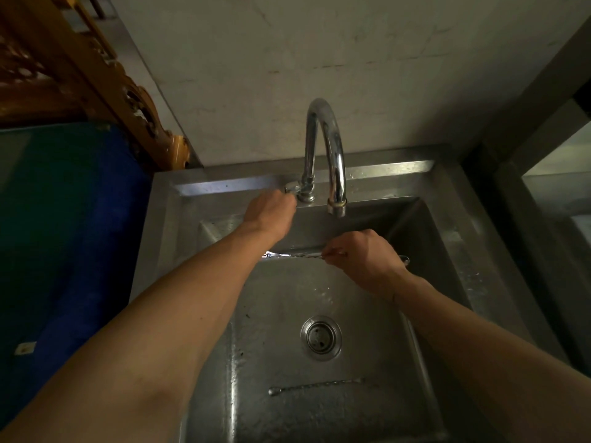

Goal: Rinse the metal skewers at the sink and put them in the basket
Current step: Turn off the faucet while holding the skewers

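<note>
Steel sink point(447, 251) and curved tap point(324, 148) are seen from above. At left, the tap handle point(292, 188) is gripped by the left hand point(271, 212), fingers curled round it. Right of it, a metal skewer point(297, 254) is pinched level under the spout by the right hand point(364, 254). A second skewer point(316, 385) lies near, on the sink floor. No water is seen; rinsing seems about to start, so the handle must be turned. No basket is visible.

Silver steel sink point(454, 199), chrome tap point(326, 145), blue-green cover point(64, 203), carved golden-brown wood point(96, 75)
</note>
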